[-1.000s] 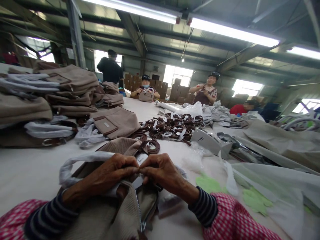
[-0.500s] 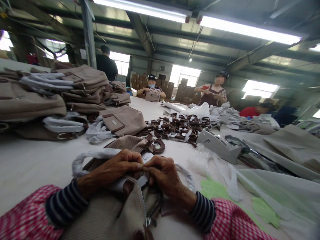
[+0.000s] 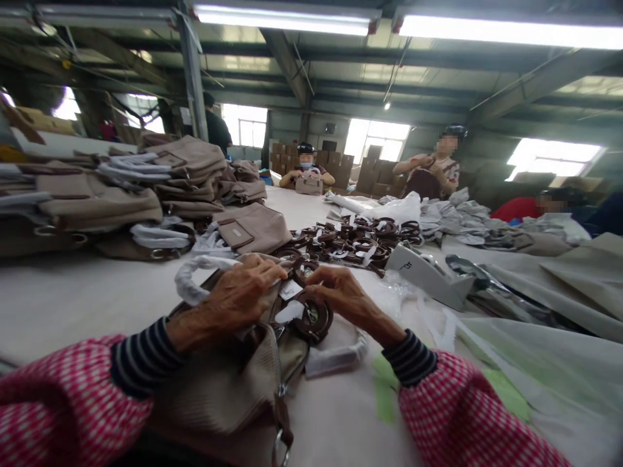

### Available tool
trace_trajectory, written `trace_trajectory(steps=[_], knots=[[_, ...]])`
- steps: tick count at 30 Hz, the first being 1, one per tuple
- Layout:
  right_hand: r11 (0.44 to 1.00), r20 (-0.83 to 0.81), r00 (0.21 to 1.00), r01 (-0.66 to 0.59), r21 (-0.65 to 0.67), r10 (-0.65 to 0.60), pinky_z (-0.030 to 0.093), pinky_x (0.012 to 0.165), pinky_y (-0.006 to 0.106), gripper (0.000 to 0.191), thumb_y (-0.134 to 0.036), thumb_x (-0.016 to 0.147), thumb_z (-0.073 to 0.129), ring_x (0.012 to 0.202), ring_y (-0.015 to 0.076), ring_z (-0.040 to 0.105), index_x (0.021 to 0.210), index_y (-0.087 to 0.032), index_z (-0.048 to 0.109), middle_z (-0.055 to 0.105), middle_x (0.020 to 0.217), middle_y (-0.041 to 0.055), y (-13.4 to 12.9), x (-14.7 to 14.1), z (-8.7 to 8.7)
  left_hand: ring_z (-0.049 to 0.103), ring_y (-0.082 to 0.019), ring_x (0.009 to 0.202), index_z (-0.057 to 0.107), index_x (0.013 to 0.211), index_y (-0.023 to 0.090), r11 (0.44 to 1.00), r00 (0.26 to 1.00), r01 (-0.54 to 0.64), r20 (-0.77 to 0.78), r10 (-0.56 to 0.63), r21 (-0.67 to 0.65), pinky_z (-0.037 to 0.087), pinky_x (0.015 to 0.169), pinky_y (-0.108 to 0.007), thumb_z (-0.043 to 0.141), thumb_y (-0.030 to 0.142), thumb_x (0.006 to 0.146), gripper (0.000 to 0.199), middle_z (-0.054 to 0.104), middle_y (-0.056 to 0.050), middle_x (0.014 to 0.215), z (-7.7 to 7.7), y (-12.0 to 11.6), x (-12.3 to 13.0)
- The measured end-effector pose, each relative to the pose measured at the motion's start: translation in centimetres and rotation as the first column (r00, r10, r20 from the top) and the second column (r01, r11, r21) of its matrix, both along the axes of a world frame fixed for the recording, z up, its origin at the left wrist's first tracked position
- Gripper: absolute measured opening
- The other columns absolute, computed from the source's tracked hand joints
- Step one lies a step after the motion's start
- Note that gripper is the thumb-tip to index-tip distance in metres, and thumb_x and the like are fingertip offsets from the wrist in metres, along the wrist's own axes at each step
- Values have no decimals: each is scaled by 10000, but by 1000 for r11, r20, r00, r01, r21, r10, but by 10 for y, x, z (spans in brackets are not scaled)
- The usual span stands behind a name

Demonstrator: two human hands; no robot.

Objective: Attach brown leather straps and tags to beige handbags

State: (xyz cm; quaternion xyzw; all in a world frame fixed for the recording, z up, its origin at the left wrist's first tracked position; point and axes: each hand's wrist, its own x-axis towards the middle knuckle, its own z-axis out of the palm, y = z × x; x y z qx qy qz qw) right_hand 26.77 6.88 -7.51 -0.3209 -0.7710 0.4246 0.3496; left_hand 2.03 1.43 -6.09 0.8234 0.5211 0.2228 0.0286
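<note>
A beige ribbed handbag [image 3: 219, 389] lies in front of me with its zipped mouth open and a brown tab with a metal ring at the near end. My left hand [image 3: 238, 288] is closed on the bag's far edge, beside a handle wrapped in white film [image 3: 195, 279]. Closed at the fingertips, my right hand [image 3: 341, 292] pinches a coiled brown strap [image 3: 318, 318] over the bag's opening. The strap has a metal clasp and a piece of white wrapping. Beside the coil is a small white tag [image 3: 291, 289]. The other wrapped handle [image 3: 335, 360] rests to the right.
Stacked beige bags [image 3: 195, 162] stand at the left. Beyond my hands lies a heap of coiled brown straps [image 3: 360, 240]. A white tape dispenser [image 3: 428, 275] is at the right, near clear plastic sheets [image 3: 545, 357] and green paper [image 3: 506, 389]. Several people work across the table.
My hands have moved apart from where they met over the bag. The right one now has a coiled strap at the opening. The view has shifted slightly left.
</note>
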Motion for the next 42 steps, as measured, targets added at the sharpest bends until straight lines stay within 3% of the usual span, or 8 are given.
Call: trace_trajectory(steps=[5, 9, 15, 21, 27, 33, 39, 42], knots=[[948, 511, 858, -206, 242, 56, 447, 946, 355, 250, -365, 896, 887, 1100, 234, 533, 1084, -229, 794, 671, 1152, 53, -25, 32, -5, 658, -316, 1041, 617, 1278, 125, 971, 948, -233, -234, 217, -47, 473, 860, -392, 590, 195, 797, 488, 702, -145, 1154, 14, -7, 0], [924, 491, 870, -231, 306, 54, 434, 975, 364, 153, -325, 981, 803, 1126, 244, 489, 1041, -191, 759, 647, 1117, 65, -35, 35, -19, 665, -258, 860, 652, 1145, 159, 931, 929, -342, -197, 314, -130, 405, 716, -328, 568, 186, 757, 398, 701, -64, 903, 27, -6, 6], [909, 421, 902, -247, 335, 90, 402, 864, 301, 101, -128, 911, 773, 1032, 209, 512, 959, -179, 701, 645, 959, 26, -32, 42, -6, 662, -219, 799, 655, 1129, 201, 926, 910, -363, -173, 376, 105, 373, 679, -313, 540, 158, 826, 327, 716, -39, 877, 50, -21, 30], [744, 502, 859, -398, 537, 97, 360, 783, 302, 105, -200, 952, 778, 906, 167, 534, 978, -182, 678, 660, 988, 21, -52, 22, 12, 681, -221, 804, 700, 1030, 187, 942, 916, -307, -228, 331, 134, 379, 704, -307, 584, 146, 877, 197, 739, -51, 861, 60, -22, 42], [570, 524, 849, -397, 719, -70, 430, 884, 374, 57, -175, 1035, 634, 1099, 247, 535, 1079, -160, 668, 666, 1169, 108, -58, -12, 7, 663, -210, 782, 706, 932, 178, 970, 957, -241, -159, 243, 30, 354, 689, -292, 630, 99, 846, 139, 714, -34, 802, 62, -20, 46], [686, 448, 873, -446, 576, 192, 476, 843, 284, 91, -123, 1022, 639, 942, 178, 584, 1101, -164, 659, 674, 1025, 56, -31, -18, -31, 617, -166, 703, 693, 842, 166, 994, 994, -110, 26, 110, 2, 368, 665, -276, 652, 38, 773, 151, 665, 7, 725, 66, -20, 40], [723, 333, 904, -418, 550, 270, 488, 1092, 323, 285, -1, 970, 560, 1273, 216, 575, 1148, -177, 696, 668, 1297, 92, -36, -29, -27, 636, -163, 700, 708, 873, 152, 992, 987, -75, 133, 88, -98, 406, 654, -275, 717, 117, 828, 57, 688, 3, 738, 52, -9, 39], [761, 352, 911, -381, 525, 213, 485, 1103, 350, 309, 14, 922, 617, 1269, 232, 562, 1129, -190, 723, 662, 1301, 82, -38, -28, -28, 649, -171, 740, 714, 883, 156, 998, 999, 16, 35, -18, 68, 435, 690, -295, 688, 167, 935, 60, 712, -14, 797, 49, -17, 38]])
